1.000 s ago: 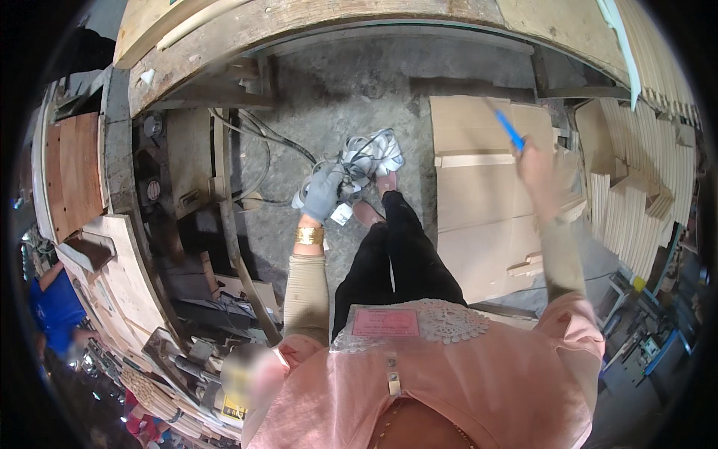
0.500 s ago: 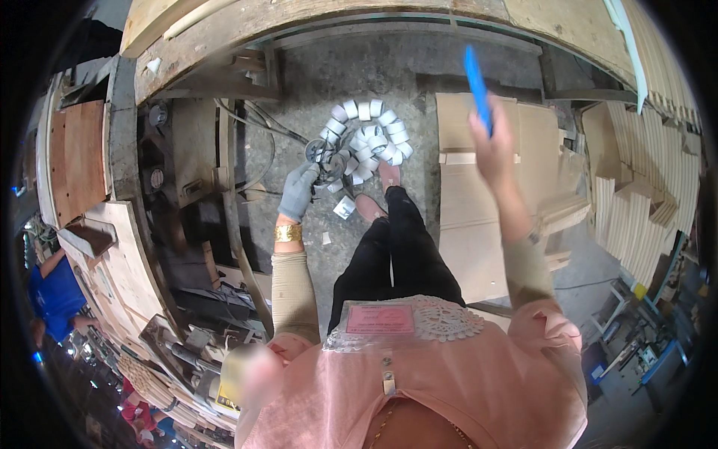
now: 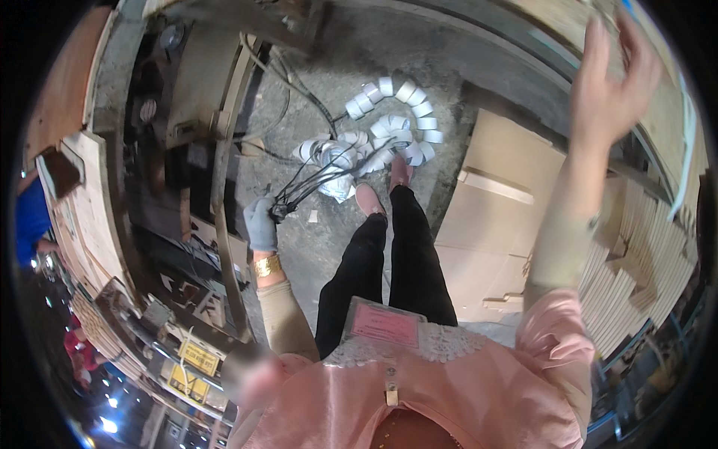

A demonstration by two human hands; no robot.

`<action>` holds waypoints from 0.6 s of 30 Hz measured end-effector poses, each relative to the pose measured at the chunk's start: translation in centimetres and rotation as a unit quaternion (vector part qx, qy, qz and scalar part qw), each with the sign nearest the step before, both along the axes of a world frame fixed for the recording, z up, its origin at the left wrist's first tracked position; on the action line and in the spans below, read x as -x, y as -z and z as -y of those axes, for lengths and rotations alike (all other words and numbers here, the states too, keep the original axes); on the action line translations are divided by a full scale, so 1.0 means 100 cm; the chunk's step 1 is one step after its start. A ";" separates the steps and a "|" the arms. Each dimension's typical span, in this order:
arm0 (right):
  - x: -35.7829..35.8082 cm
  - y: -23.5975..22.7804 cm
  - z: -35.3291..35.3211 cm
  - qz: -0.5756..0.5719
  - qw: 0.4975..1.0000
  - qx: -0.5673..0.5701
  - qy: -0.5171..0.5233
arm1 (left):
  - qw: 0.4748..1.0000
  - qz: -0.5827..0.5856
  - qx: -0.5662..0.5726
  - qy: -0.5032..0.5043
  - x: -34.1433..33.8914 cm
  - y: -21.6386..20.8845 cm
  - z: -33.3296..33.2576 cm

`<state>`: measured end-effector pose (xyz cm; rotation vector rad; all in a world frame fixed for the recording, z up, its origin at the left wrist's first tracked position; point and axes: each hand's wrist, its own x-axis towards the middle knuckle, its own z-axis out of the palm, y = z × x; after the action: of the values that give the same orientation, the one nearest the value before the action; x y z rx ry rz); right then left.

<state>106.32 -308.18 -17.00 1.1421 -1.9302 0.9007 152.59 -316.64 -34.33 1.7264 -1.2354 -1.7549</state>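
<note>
My left hand, in a grey glove, is closed around one end of a bundle of thin black cords, left of my legs. From there the cords run down to a heap of white curled pieces on the floor, and more of these pieces form a curved chain beyond my feet. My bare right hand reaches to the wooden bench at the far right, thumb and fingers apart. A slim blue object shows just past its fingertips, partly cut off at the picture's edge.
Flattened cardboard lies on the floor to my right, beside stacked cardboard pieces. A wooden bench edge crosses the far right. To my left stands a wooden frame with hoses near it. A person in blue is at the far left.
My left hand has drawn the cords nearer to me and to the left, stretching them from the heap. My right hand has moved far right to the bench and let go of the blue object.
</note>
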 end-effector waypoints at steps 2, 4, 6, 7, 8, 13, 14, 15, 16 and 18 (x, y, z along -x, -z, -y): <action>-0.054 0.071 -0.008 0.183 0.976 -0.008 -0.122 | 0.998 -0.016 0.031 -0.050 -0.013 0.001 -0.011; -0.095 0.167 -0.007 0.238 0.937 -0.164 -0.198 | 0.991 -0.108 0.027 -0.077 -0.039 0.014 -0.016; -0.129 0.280 -0.003 0.387 0.856 -0.269 -0.213 | 0.979 0.022 0.153 -0.135 -0.032 0.015 -0.031; -0.140 0.334 0.000 0.378 0.844 -0.303 -0.229 | 0.972 0.026 0.195 -0.130 -0.034 0.017 -0.038; -0.149 0.386 0.005 0.370 0.831 -0.334 -0.245 | 0.963 0.033 0.239 -0.123 -0.040 0.020 -0.045; -0.209 0.562 0.080 0.213 0.821 -0.458 -0.266 | 0.954 -0.009 0.299 0.003 -0.054 0.026 -0.050; -0.227 0.582 0.095 0.177 0.832 -0.449 -0.275 | 0.971 -0.192 0.119 -0.073 -0.056 0.020 -0.051; -0.227 0.603 0.101 0.124 0.835 -0.454 -0.284 | 0.968 -0.111 0.177 -0.138 -0.072 0.025 -0.058; -0.223 0.620 0.110 0.061 0.840 -0.455 -0.289 | 0.949 -0.039 0.238 -0.203 -0.088 0.027 -0.067; -0.226 0.634 0.118 0.034 0.780 -0.548 -0.301 | 0.963 -0.042 0.239 -0.121 -0.093 0.026 -0.070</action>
<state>128.95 -319.94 -80.45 2.5164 -2.1851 -0.0527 161.87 -309.64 -36.88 1.4330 -1.2270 -1.2478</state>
